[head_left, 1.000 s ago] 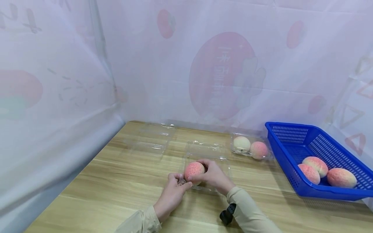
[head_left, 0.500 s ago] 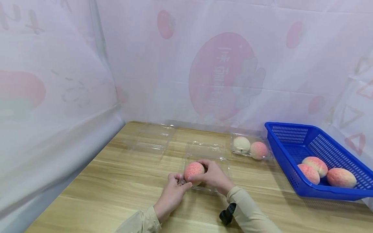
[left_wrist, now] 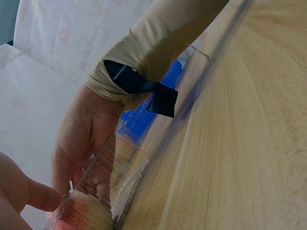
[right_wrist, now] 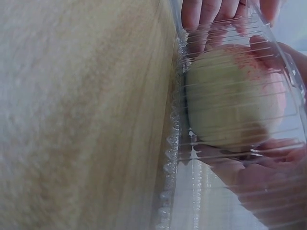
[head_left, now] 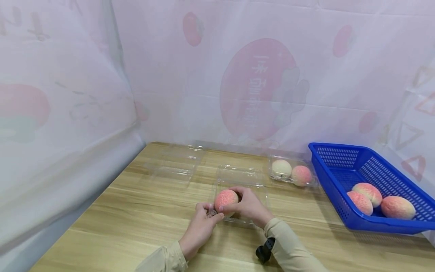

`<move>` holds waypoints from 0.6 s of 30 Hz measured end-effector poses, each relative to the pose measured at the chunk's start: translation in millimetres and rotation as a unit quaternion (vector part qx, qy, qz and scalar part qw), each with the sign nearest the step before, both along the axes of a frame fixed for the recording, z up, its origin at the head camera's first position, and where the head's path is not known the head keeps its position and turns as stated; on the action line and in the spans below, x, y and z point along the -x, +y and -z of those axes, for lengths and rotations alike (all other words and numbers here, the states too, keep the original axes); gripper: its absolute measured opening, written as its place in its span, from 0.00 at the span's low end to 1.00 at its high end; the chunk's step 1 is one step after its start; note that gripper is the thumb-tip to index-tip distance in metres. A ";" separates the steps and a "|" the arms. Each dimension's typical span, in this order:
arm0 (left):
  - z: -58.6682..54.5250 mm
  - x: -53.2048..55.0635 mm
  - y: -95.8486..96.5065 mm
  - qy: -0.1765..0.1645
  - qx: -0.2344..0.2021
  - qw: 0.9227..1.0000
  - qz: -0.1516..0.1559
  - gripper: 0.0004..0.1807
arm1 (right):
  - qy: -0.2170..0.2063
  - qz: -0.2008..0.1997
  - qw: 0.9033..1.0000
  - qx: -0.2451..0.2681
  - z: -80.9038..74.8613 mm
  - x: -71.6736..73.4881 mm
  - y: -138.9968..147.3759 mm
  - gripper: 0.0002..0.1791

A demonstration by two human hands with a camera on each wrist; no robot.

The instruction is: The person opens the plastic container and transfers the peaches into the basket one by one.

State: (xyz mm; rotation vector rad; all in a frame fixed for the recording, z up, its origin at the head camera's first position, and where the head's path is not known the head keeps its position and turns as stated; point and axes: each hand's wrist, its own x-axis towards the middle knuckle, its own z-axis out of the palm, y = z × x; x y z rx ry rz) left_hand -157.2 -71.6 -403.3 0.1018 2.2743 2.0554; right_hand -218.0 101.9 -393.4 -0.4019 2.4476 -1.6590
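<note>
A pink and cream peach (head_left: 225, 200) sits in the left part of a clear plastic clamshell box (head_left: 257, 193), whose lid stands open toward the back. My right hand (head_left: 250, 206) reaches into the box and grips the peach between thumb and fingers. At the box's left front corner, my left hand (head_left: 202, 224) pinches the rim between thumb and fingers, close beside the peach. Through the ribbed clear wall in the right wrist view, the peach (right_wrist: 232, 98) shows with fingers around it. The left wrist view shows the peach (left_wrist: 84, 213) partly cut off at the bottom.
A blue perforated basket (head_left: 334, 206) with several peaches stands at the right. Beside it, a clear box (head_left: 276, 174) holds two peaches. Another clear clamshell (head_left: 176, 162) lies at the back left. A patterned cloth (head_left: 183, 94) hangs behind the wooden table (head_left: 136, 223).
</note>
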 end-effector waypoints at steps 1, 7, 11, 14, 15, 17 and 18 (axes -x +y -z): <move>0.1 0.0 0.0 0.000 -0.001 1.000 0.000 0.21 | 0.000 0.000 1.000 0.000 0.6 0.3 0.1 0.37; 0.1 -0.8 -0.4 0.001 -0.004 1.000 0.003 0.21 | -0.004 0.001 1.000 0.001 4.1 2.5 0.6 0.36; 0.4 -1.0 -0.6 0.004 -0.005 1.000 0.004 0.21 | -0.003 0.000 1.000 0.001 -3.1 -2.2 -1.2 0.35; 0.5 -1.0 -0.6 0.006 -0.006 1.000 0.004 0.21 | -0.001 -0.003 1.000 0.004 -17.2 -12.3 -3.9 0.34; 0.5 -0.9 -0.6 0.007 -0.007 1.000 0.004 0.21 | 0.001 -0.005 1.000 0.005 -21.3 -15.3 -4.5 0.34; 0.5 -0.7 -0.6 0.007 -0.006 1.000 0.004 0.21 | 0.007 -0.008 1.000 0.005 -27.8 -20.2 -5.2 0.33; 0.5 -0.5 -0.6 0.007 -0.006 1.000 0.005 0.21 | 0.009 -0.009 1.000 0.004 -29.1 -21.0 -5.3 0.33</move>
